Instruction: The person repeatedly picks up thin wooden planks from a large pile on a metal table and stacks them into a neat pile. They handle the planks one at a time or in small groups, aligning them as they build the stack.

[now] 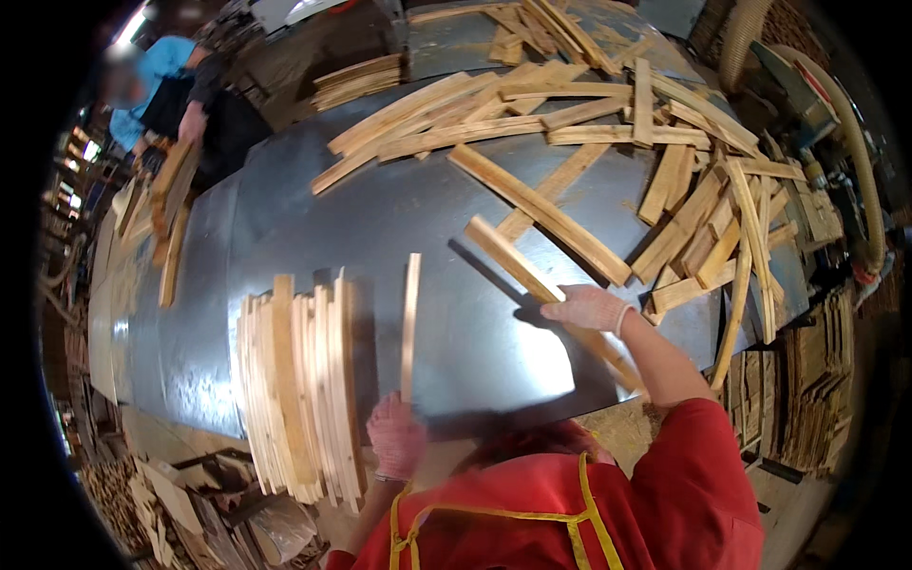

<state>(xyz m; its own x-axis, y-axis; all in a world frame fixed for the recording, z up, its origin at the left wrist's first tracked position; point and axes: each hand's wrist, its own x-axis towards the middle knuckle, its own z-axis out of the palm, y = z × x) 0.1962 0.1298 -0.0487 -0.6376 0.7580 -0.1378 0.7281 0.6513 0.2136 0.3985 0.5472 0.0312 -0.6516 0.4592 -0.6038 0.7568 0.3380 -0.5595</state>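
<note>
My right hand point(584, 310), in a pale work glove, is closed around a wooden strip point(513, 255) on the right of the metal table. The strip slants from far left to near right, its far end raised over its shadow. At the table's near edge my gloved left hand point(396, 437) is closed on the near end of a thin wooden strip point(410, 323) that points away from me. Left of that hand, a stack of strips point(299, 389) lies side by side, its near ends over the edge. One strip rests on top of them.
Loose wooden strips point(589, 123) lie in a jumbled heap across the far and right parts of the metal table point(380, 228). At far left another person point(157, 95) handles boards point(174, 190). Stacked boards point(807, 389) stand low at right, near a ribbed hose point(860, 171).
</note>
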